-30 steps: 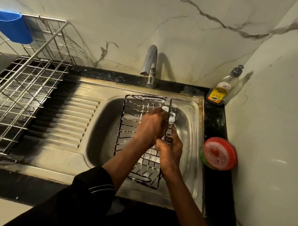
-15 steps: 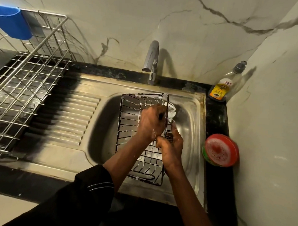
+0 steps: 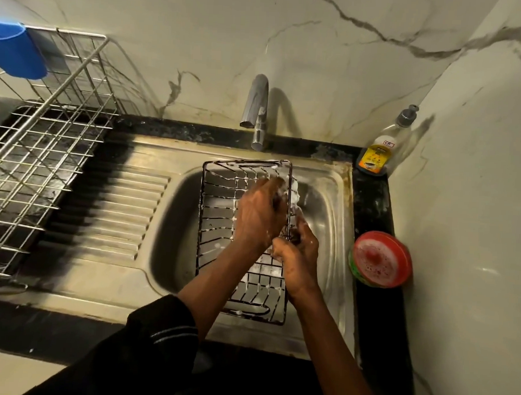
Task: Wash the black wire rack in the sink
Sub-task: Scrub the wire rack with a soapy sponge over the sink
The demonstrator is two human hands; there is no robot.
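The black wire rack (image 3: 219,225) lies lengthwise in the steel sink (image 3: 327,206), flecked with white foam. My left hand (image 3: 258,215) reaches over the rack's right rim near the far corner, its fingers curled round a foamy scrubber (image 3: 293,192) that is mostly hidden. Just below it, my right hand (image 3: 298,255) grips the rack's right rim at mid-length. The rack's near end sticks out past my wrists toward the sink's front edge.
The tap (image 3: 257,107) stands behind the sink with no water visible. A soap bottle (image 3: 377,151) and a red-lidded tub (image 3: 380,259) sit on the black counter at right. A steel dish rack (image 3: 37,157) with a blue cup (image 3: 15,52) stands left, beside the ribbed drainboard (image 3: 112,214).
My left hand has slid with the scrubber along the rack's right rim toward the far corner. My right hand has kept its hold on the rim.
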